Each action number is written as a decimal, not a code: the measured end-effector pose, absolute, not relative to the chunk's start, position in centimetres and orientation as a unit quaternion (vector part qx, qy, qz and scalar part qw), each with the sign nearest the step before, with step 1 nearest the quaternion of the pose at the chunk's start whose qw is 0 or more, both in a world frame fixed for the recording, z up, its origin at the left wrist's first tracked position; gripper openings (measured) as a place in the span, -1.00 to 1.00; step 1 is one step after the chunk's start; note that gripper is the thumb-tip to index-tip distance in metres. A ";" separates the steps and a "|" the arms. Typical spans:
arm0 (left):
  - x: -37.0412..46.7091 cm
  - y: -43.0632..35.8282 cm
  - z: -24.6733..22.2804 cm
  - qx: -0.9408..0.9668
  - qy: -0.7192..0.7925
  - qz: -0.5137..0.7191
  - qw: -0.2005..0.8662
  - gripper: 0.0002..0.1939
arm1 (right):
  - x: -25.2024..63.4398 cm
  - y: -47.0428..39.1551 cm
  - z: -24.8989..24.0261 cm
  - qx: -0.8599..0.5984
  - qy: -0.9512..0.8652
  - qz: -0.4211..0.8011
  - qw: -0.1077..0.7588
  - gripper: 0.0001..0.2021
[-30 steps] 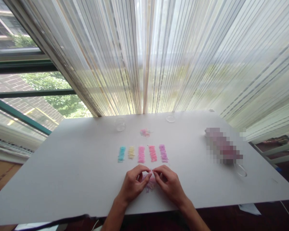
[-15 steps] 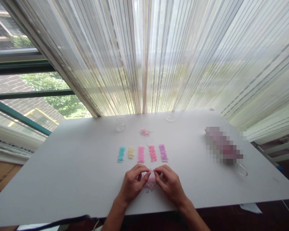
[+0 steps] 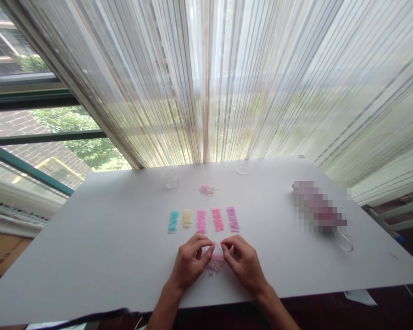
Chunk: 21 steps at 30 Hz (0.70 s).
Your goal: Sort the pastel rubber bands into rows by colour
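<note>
My left hand (image 3: 192, 260) and my right hand (image 3: 242, 259) face each other near the table's front edge, each with thumb and index finger pinched. What lies between the fingertips is too small to make out. Under and between the hands is a loose pile of pink and purple small pieces (image 3: 214, 266), partly covered by the fingers. Beyond them five columns of small pieces lie side by side: teal (image 3: 173, 222), yellow (image 3: 187, 219), pink (image 3: 201, 221), coral (image 3: 217, 220) and purple (image 3: 233, 219). Farther back sits a mixed-colour pile (image 3: 207, 189).
A clear round container (image 3: 171, 180) stands at the back of the white table (image 3: 106, 247), with a clear round lid (image 3: 242, 170) to its right. At the right lies a blurred pinkish object (image 3: 318, 208) with a pale loop (image 3: 345, 242). Curtains (image 3: 209, 91) hang behind the table.
The fingertips of my right hand have moved slightly to the right, so the gap between the two pinches is a little wider. My left hand has hardly moved.
</note>
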State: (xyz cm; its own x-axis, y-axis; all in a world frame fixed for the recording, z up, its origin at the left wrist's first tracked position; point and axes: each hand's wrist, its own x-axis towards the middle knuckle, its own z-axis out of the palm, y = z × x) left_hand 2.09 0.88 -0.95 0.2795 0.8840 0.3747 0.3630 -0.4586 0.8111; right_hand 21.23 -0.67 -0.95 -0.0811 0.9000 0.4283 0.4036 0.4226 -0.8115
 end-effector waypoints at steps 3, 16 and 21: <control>2.1 0.8 -0.9 0.738 0.420 0.432 0.305 -0.87 | 21.3 -0.7 -1.0 -0.471 -0.685 0.263 0.490 -0.92; 1.8 1.0 -1.8 0.745 0.386 0.450 0.306 -0.85 | 21.3 -0.5 -1.2 -0.449 -0.697 0.270 0.490 -0.94; 2.0 1.0 -1.6 0.747 0.395 0.445 0.297 -0.85 | 21.3 -0.5 -1.2 -0.450 -0.695 0.268 0.492 -0.94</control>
State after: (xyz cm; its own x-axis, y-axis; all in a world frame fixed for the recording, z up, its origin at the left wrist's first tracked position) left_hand 1.96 0.99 -1.60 0.2910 0.8543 0.4307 0.3260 -0.5118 0.7949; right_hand 21.35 -0.52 -1.24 -0.1101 0.8897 0.4431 0.3627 0.4510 -0.8155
